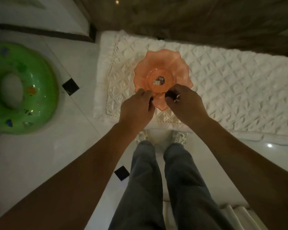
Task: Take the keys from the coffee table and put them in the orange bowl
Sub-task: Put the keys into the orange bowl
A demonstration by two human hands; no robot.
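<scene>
**Inspector:** Two hands are over the near rim of the orange bowl (163,70). State the position of the keys.

**Assistant:** A dark object with a small bright metal glint, apparently the keys (172,97), sits in the right hand (185,103), at the fingertips, just above the bowl's near rim and right of its centre. They are too small and dim to count.

**Inspector:** Grip on that side?

**Assistant:** Right fingers are curled narrowly around the keys, holding them. The keys are not in the bowl's well.

**Inspector:** And the left hand (138,107)?

**Assistant:** Its fingers are bent toward the near-left rim of the bowl, at or touching the edge. Whether it pinches the rim or merely rests there, I cannot tell.

**Inspector:** Contents of the bowl?

**Assistant:** One small patch, grey and dark, lies at the centre of the well, far of both hands. I cannot identify it.

**Inspector:** Surroundings?

**Assistant:** The bowl stands on a quilted white cloth (231,90) covering the table. A green inflatable ring (32,83) lies on the tiled floor, well apart to the left. The person's legs in jeans (156,188) are near, below the hands.
</scene>
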